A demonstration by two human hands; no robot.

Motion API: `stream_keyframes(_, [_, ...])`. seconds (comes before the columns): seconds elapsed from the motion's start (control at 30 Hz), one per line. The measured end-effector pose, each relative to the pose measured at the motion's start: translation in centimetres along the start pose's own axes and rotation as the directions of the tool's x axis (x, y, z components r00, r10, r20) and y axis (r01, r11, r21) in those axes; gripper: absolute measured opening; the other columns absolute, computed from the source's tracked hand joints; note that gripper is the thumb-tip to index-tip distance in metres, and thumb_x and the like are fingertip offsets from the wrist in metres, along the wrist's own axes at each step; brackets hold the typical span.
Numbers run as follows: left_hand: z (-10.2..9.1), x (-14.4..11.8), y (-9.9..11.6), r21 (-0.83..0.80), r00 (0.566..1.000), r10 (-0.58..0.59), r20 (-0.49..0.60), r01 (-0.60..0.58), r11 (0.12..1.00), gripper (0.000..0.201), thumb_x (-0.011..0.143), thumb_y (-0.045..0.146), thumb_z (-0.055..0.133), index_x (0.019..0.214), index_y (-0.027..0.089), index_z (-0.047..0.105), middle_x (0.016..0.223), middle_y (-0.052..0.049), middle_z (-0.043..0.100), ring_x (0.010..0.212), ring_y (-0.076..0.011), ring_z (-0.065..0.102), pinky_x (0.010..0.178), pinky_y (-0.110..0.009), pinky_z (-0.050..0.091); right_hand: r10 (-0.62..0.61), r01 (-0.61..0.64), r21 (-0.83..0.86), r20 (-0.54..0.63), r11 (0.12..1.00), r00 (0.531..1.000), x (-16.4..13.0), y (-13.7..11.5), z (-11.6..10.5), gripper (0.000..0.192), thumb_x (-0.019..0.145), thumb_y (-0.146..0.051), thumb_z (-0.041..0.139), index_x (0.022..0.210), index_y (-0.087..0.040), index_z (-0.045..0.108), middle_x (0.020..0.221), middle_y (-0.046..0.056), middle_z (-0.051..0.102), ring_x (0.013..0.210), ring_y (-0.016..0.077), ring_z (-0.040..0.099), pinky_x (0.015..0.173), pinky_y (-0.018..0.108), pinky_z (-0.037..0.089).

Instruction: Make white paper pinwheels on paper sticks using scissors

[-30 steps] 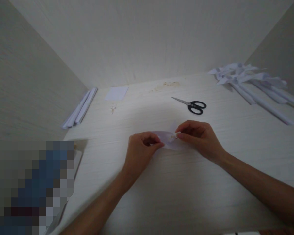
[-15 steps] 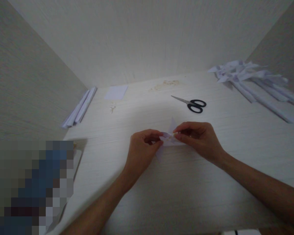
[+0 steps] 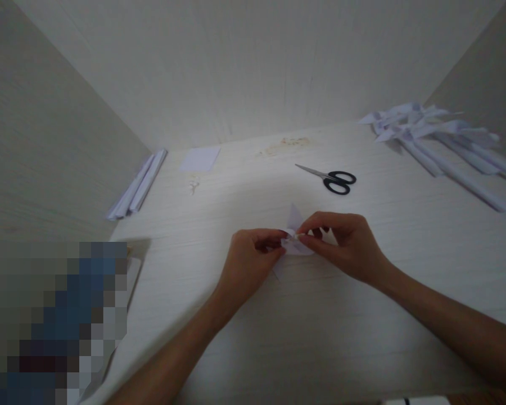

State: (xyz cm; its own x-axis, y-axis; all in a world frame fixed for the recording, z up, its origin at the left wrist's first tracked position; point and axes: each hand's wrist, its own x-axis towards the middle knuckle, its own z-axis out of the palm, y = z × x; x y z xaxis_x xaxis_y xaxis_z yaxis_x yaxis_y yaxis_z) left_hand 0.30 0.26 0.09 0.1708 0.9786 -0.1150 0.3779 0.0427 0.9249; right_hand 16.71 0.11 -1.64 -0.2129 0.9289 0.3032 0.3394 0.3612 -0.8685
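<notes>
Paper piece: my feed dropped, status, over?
Left hand and right hand both pinch the paper piece. Scissors lie apart behind. Nothing between.

Folded paper piece [image 3: 294, 243] mostly covered by fingertips of both hands, shape not readable. Pixelated block [image 3: 54, 323] masking lower left corner. Paper rolls [image 3: 459, 149] cut off at right edge. Small object [image 3: 193, 184] near paper square too tiny to identify.
</notes>
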Motion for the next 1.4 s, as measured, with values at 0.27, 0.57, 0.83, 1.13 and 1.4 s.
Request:
stream_keyframes(0.27, [0.0,0.0,0.0,0.064,0.997,0.073,0.038,-0.076,0.995,0.016,0.060,0.004,0.056,0.059,0.016,0.066,0.062,0.001,0.068,0.059,-0.0135,0.062,0.057,-0.023,0.050,-0.212,0.222,-0.289,0.066,0.931,0.975,-0.2,-1.0,-0.2,0.009,0.071,-0.012,0.056,0.069,-0.019,0.062,0.065,0.001,0.063,0.057,0.0123,0.053,0.060,0.027,0.040])
stream_keyframes(0.57, [0.2,0.2,-0.2,0.073,0.996,0.068,0.062,-0.072,0.995,0.017,0.060,0.003,0.054,0.050,0.016,0.060,0.049,0.004,0.060,0.056,-0.0118,0.060,0.056,-0.020,0.048,-0.372,0.430,-0.446,0.216,0.785,0.903,-0.8,-0.9,0.3,0.016,0.074,-0.008,0.053,0.067,-0.017,0.063,0.071,0.004,0.065,0.066,0.0151,0.056,0.065,0.030,0.036])
stream_keyframes(0.83, [0.3,0.3,-0.5,-0.046,0.998,0.024,0.065,-0.021,0.999,0.013,0.061,0.005,0.057,0.057,0.015,0.063,0.058,0.002,0.065,0.061,-0.0132,0.063,0.061,-0.023,0.051,-0.292,0.329,-0.414,0.150,0.849,0.944,-0.6,-0.4,0.4,0.015,0.078,-0.012,0.053,0.072,-0.019,0.065,0.073,0.003,0.066,0.067,0.0148,0.057,0.064,0.029,0.037])
stream_keyframes(1.13, [-1.6,-0.1,-0.3,0.031,0.967,0.250,-0.043,-0.249,0.968,0.013,0.068,0.014,0.061,0.079,0.016,0.067,0.085,-0.005,0.070,0.078,-0.0164,0.064,0.073,-0.028,0.051,0.003,0.001,-0.150,0.025,0.989,1.000,0.8,0.6,-1.1,0.006,0.074,-0.016,0.056,0.073,-0.018,0.062,0.075,0.002,0.058,0.060,0.0112,0.048,0.053,0.024,0.037])
stream_keyframes(1.4, [-5.0,0.9,-0.9,0.275,0.724,0.633,0.275,-0.690,0.669,0.019,0.074,0.009,0.055,0.083,0.021,0.066,0.086,-0.003,0.069,0.082,-0.0135,0.058,0.073,-0.028,0.048,0.129,-0.127,-0.025,0.205,0.992,0.970,1.6,1.5,-2.9,0.010,0.076,-0.027,0.053,0.075,-0.017,0.056,0.071,0.002,0.056,0.059,0.0119,0.047,0.051,0.025,0.036])
